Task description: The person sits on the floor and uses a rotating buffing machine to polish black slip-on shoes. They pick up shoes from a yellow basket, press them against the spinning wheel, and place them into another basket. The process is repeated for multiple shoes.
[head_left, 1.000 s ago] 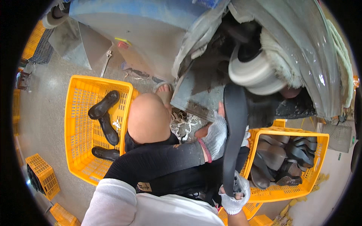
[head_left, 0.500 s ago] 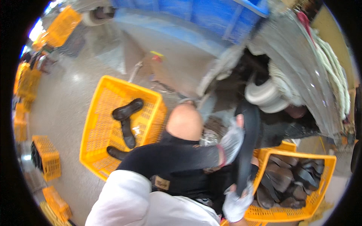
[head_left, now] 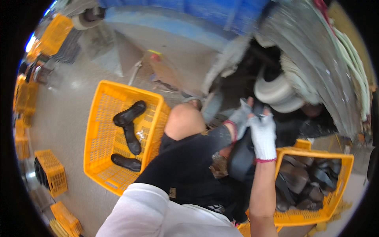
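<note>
A dark shoe sole (head_left: pixel 241 160) slants up across my lap, its broad end low and its narrow end beside the white wheel. Near that upper end, my left hand (head_left: pixel 239 115), in a greyish glove with bare fingertips, is closed on the sole's left side. My right hand (head_left: pixel 263 132), in a white glove with a dark pink cuff, grips the same end from the right. Just beyond the hands is a white round wheel (head_left: pixel 274 94) under grey plastic sheeting (head_left: pixel 312 59). The sole's middle is partly hidden by the right hand.
At left, a yellow crate (head_left: pixel 103 132) holds a few dark soles (head_left: pixel 130 116). Another yellow crate (head_left: pixel 342 189), beside my right forearm, is heaped with brown and black soles (head_left: pixel 294 179). A blue bin (head_left: pixel 185 10) stands at the far side. More yellow crates (head_left: pixel 53 173) line the far left.
My right hand has moved up from the sole's lower end to its upper end, by the left hand. The sole's broad end now points down, and the left hand has shifted slightly up and left.
</note>
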{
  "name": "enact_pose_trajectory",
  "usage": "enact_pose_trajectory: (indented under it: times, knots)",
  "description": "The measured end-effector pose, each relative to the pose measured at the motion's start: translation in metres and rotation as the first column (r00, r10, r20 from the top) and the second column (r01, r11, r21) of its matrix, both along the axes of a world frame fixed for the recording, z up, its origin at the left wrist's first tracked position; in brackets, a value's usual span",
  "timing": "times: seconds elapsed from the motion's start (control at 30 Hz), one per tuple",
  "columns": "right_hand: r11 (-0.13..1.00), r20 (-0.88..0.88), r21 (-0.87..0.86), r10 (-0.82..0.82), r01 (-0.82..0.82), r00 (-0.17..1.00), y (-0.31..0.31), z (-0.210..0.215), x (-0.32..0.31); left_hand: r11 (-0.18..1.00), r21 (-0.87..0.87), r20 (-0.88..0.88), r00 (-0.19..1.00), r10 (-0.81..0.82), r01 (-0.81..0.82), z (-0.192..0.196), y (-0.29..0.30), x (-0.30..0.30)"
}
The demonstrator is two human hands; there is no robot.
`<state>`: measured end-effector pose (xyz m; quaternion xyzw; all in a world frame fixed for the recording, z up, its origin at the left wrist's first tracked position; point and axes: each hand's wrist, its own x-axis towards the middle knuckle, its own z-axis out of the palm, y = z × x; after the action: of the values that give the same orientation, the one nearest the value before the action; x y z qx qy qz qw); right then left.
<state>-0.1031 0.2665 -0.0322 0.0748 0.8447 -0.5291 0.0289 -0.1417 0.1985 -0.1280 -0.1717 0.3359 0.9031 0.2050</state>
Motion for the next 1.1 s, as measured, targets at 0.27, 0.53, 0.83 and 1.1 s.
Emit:
enact_pose_trajectory:
  times: [0.27,0.53,0.83,1.1]
  knots:
    - [0.999,0.142,-0.011,0.041,-0.040,0.989,-0.001,0.063,0.065,0.995,0.070,0.014,0.998,-0.065,0.064,0.000,-0.002,-0.038]
    - [0.931,-0.318,0.363,0.151,-0.026,0.936,0.016,0.043,0.045,0.984,0.166,0.052,0.996,-0.068,0.059,0.015,-0.006,-0.020]
    - [0.943,0.163,-0.322,-0.027,0.080,0.986,0.004,0.031,-0.020,0.963,0.271,0.061,0.998,-0.029,0.011,0.005,-0.001,-0.010]
    - [0.998,-0.246,-0.065,0.002,-0.018,0.969,0.033,0.003,0.076,0.923,0.370,-0.185,0.965,0.186,-0.107,0.036,-0.007,0.054]
